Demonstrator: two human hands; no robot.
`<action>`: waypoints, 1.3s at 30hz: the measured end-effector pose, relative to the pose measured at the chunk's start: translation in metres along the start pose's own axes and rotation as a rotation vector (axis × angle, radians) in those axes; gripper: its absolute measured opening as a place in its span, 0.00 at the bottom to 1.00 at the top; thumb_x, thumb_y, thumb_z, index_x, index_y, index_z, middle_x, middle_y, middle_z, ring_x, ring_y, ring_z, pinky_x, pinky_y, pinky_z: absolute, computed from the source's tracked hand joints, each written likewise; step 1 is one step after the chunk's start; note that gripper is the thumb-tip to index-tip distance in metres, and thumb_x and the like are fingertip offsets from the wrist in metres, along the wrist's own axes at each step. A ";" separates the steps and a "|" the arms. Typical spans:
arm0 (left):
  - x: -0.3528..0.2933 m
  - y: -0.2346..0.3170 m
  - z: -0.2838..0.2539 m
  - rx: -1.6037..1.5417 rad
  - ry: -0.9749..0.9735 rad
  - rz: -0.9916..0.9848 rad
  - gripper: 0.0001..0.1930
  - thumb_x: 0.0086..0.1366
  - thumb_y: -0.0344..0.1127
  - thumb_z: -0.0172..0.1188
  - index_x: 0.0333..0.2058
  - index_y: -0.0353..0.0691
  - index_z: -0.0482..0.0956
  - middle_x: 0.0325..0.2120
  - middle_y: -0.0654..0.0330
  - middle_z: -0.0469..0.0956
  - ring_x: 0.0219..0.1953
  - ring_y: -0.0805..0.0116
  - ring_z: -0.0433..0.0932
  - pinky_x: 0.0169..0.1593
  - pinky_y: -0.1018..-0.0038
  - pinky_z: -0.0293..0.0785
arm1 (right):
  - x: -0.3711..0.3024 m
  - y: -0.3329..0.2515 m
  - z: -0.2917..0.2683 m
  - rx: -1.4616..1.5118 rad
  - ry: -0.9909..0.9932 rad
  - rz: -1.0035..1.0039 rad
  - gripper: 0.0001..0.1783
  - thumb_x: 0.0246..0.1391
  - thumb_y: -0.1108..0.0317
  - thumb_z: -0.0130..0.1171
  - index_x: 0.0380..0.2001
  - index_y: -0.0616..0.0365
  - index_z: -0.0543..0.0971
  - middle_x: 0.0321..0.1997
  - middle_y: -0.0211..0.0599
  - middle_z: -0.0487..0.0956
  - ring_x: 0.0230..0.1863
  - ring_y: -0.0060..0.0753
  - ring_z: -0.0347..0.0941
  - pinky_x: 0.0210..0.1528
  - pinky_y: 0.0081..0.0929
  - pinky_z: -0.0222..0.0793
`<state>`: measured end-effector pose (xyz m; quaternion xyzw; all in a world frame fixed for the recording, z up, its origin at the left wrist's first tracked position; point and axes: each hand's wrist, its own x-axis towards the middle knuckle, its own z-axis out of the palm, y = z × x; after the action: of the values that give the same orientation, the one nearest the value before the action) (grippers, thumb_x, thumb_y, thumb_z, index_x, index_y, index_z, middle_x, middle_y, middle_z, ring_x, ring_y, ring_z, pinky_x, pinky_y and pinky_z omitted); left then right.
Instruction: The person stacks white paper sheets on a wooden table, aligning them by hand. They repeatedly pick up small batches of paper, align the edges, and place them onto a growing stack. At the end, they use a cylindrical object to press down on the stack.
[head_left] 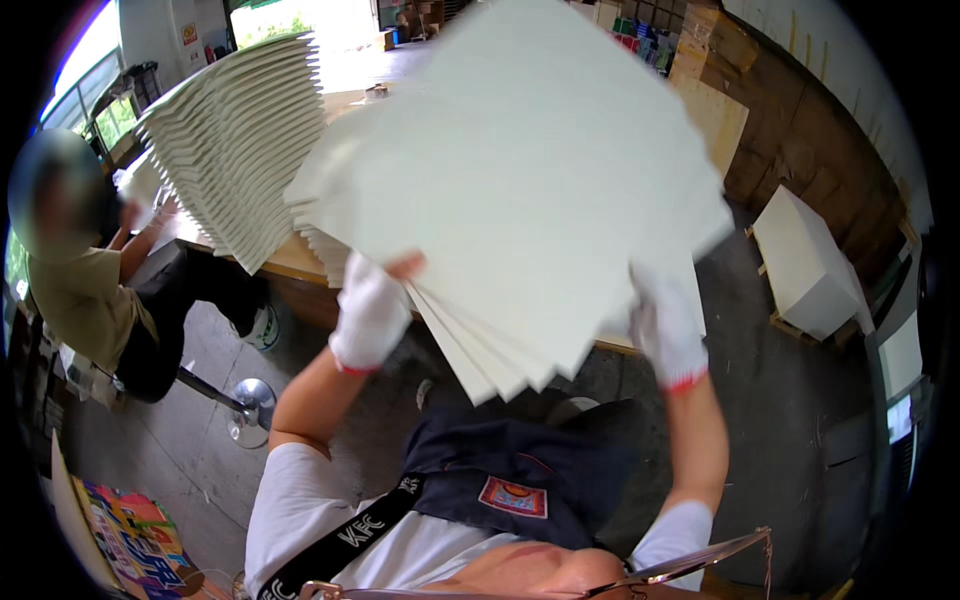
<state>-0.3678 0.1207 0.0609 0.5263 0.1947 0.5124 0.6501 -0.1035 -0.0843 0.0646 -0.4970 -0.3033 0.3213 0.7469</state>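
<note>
Gloved hands wide apart: left hand (370, 315) clamped on the lower left edge of the sheets (530, 190), a finger bare; right hand (662, 325) at their lower right edge, blurred, its grip hard to tell. Sheets up ahead, between the hands, long axis unclear; near corners fan toward the torso, edges spreading from the left hand. Beyond, left: table (292, 262), tall wavy stack (240, 145), seated co-worker (75, 300). Right: white block (805, 260), low on a pallet.
</note>
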 end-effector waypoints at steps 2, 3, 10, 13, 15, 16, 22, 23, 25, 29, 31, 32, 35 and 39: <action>0.048 0.024 -0.013 -0.257 0.018 0.128 0.15 0.63 0.20 0.52 0.49 0.27 0.74 0.46 0.51 0.77 0.46 0.60 0.78 0.53 0.68 0.75 | 0.054 -0.019 0.061 0.185 -0.133 0.009 0.22 0.66 0.65 0.53 0.59 0.64 0.72 0.60 0.38 0.75 0.61 0.35 0.69 0.63 0.38 0.67; 0.072 0.033 -0.020 -0.414 0.006 0.180 0.16 0.64 0.19 0.49 0.50 0.26 0.73 0.46 0.50 0.76 0.46 0.61 0.77 0.53 0.69 0.75 | 0.066 -0.017 0.092 0.128 -0.184 -0.001 0.23 0.65 0.61 0.54 0.58 0.62 0.72 0.58 0.37 0.75 0.58 0.34 0.70 0.60 0.37 0.68; 0.158 0.055 -0.046 -0.135 0.160 0.173 0.15 0.69 0.27 0.55 0.53 0.33 0.71 0.44 0.55 0.74 0.42 0.65 0.77 0.43 0.71 0.78 | 0.148 0.015 0.213 0.147 -0.299 0.063 0.28 0.57 0.52 0.64 0.53 0.60 0.72 0.46 0.36 0.73 0.40 0.27 0.70 0.44 0.23 0.70; 0.175 0.032 -0.081 -0.043 0.197 -0.215 0.16 0.68 0.29 0.56 0.52 0.31 0.70 0.46 0.51 0.72 0.43 0.60 0.75 0.47 0.66 0.76 | 0.182 0.055 0.209 -0.058 -0.210 0.214 0.29 0.57 0.55 0.65 0.51 0.66 0.71 0.45 0.43 0.73 0.42 0.35 0.73 0.41 0.35 0.78; 0.166 0.030 -0.077 -0.205 0.220 -0.397 0.25 0.65 0.31 0.61 0.56 0.26 0.64 0.53 0.48 0.69 0.52 0.56 0.72 0.62 0.60 0.72 | 0.178 0.054 0.212 0.119 -0.187 0.339 0.33 0.57 0.52 0.65 0.59 0.61 0.72 0.61 0.47 0.64 0.48 0.49 0.70 0.41 0.43 0.80; 0.174 0.019 -0.087 -0.233 0.191 -0.299 0.25 0.65 0.32 0.62 0.54 0.24 0.64 0.52 0.46 0.67 0.50 0.53 0.70 0.67 0.49 0.64 | 0.177 0.052 0.216 0.116 -0.164 0.357 0.34 0.57 0.51 0.65 0.60 0.61 0.72 0.62 0.48 0.63 0.48 0.50 0.71 0.39 0.44 0.80; 0.172 0.013 -0.090 -0.167 0.232 -0.267 0.23 0.65 0.31 0.62 0.56 0.28 0.67 0.48 0.50 0.68 0.47 0.57 0.70 0.65 0.44 0.65 | 0.171 0.053 0.212 0.122 -0.223 0.314 0.41 0.56 0.48 0.65 0.63 0.64 0.67 0.62 0.55 0.62 0.44 0.49 0.70 0.38 0.45 0.80; 0.172 0.011 -0.090 -0.186 0.208 -0.253 0.23 0.66 0.32 0.61 0.56 0.28 0.68 0.48 0.51 0.67 0.47 0.58 0.70 0.64 0.44 0.66 | 0.170 0.052 0.211 0.125 -0.239 0.302 0.42 0.55 0.47 0.65 0.64 0.65 0.66 0.62 0.56 0.62 0.43 0.48 0.70 0.38 0.45 0.79; 0.172 0.009 -0.090 -0.222 0.162 -0.228 0.22 0.67 0.32 0.61 0.56 0.29 0.69 0.47 0.53 0.67 0.46 0.59 0.70 0.64 0.44 0.66 | 0.174 0.056 0.209 0.132 -0.249 0.299 0.42 0.56 0.48 0.65 0.63 0.66 0.66 0.62 0.55 0.62 0.44 0.48 0.70 0.38 0.45 0.79; 0.175 0.010 -0.092 -0.104 0.107 -0.214 0.17 0.70 0.33 0.58 0.54 0.34 0.72 0.44 0.57 0.71 0.43 0.63 0.74 0.59 0.52 0.71 | 0.172 0.057 0.215 0.147 -0.149 0.263 0.29 0.59 0.53 0.61 0.51 0.67 0.69 0.41 0.50 0.72 0.30 0.46 0.75 0.32 0.45 0.80; 0.183 0.014 -0.115 0.137 -0.003 -0.202 0.11 0.71 0.32 0.56 0.50 0.40 0.72 0.46 0.59 0.75 0.43 0.65 0.78 0.50 0.63 0.75 | 0.166 0.053 0.217 0.197 -0.201 0.219 0.30 0.60 0.51 0.61 0.53 0.66 0.69 0.42 0.50 0.73 0.31 0.46 0.76 0.34 0.43 0.80; 0.183 0.017 -0.122 0.246 0.025 -0.137 0.12 0.71 0.33 0.56 0.52 0.40 0.71 0.48 0.58 0.75 0.45 0.64 0.77 0.52 0.62 0.74 | 0.162 0.051 0.215 0.222 -0.223 0.197 0.30 0.61 0.50 0.60 0.53 0.66 0.69 0.43 0.50 0.74 0.32 0.46 0.77 0.35 0.42 0.80; 0.142 0.019 -0.116 0.362 0.254 0.211 0.18 0.72 0.36 0.55 0.56 0.37 0.67 0.53 0.53 0.72 0.50 0.59 0.75 0.57 0.60 0.71 | 0.146 0.047 0.184 0.280 -0.342 0.357 0.34 0.62 0.45 0.60 0.59 0.60 0.67 0.52 0.47 0.74 0.38 0.42 0.77 0.40 0.39 0.80; 0.031 0.004 -0.088 0.268 0.243 0.554 0.26 0.72 0.39 0.54 0.63 0.34 0.61 0.59 0.47 0.68 0.58 0.53 0.71 0.63 0.57 0.66 | 0.091 0.105 0.089 0.107 -0.559 0.338 0.26 0.66 0.47 0.56 0.53 0.58 0.73 0.38 0.43 0.81 0.30 0.31 0.80 0.31 0.30 0.78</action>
<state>-0.4270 0.1906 0.0403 0.5751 0.1859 0.6985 0.3833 -0.1356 0.0671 0.0073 -0.3928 -0.3925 0.5800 0.5961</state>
